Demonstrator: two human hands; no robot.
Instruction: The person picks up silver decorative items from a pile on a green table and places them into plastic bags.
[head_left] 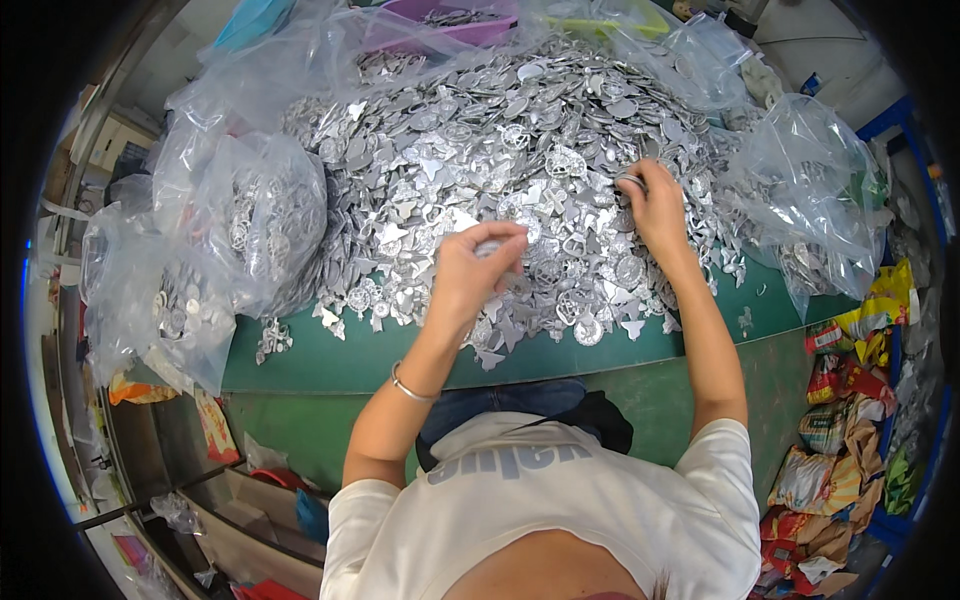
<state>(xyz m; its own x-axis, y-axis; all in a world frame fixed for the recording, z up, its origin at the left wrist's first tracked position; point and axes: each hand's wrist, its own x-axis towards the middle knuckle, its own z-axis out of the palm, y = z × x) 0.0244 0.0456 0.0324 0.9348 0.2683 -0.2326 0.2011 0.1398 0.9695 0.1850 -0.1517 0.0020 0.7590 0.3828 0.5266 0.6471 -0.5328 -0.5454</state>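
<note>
A wide heap of small flat silver metal pieces [440,165], some round like medallions and some shaped like butterflies, covers the green table [300,360]. My left hand [470,265] is over the front middle of the heap, thumb and fingers curled together. Whatever lies inside those fingers is too hard to make out. Farther right and a little deeper, my right hand [657,208] pinches a grey metal piece [630,180] with a rounded edge, close against the heap. A silver bangle [408,386] circles my left wrist.
Clear plastic bags of metal pieces [265,220] stand left of the heap; another bag [815,190] lies right. A purple tray [440,35] is behind. Bright packages [825,470] are stacked at the lower right, and a drawer [240,510] is at the lower left.
</note>
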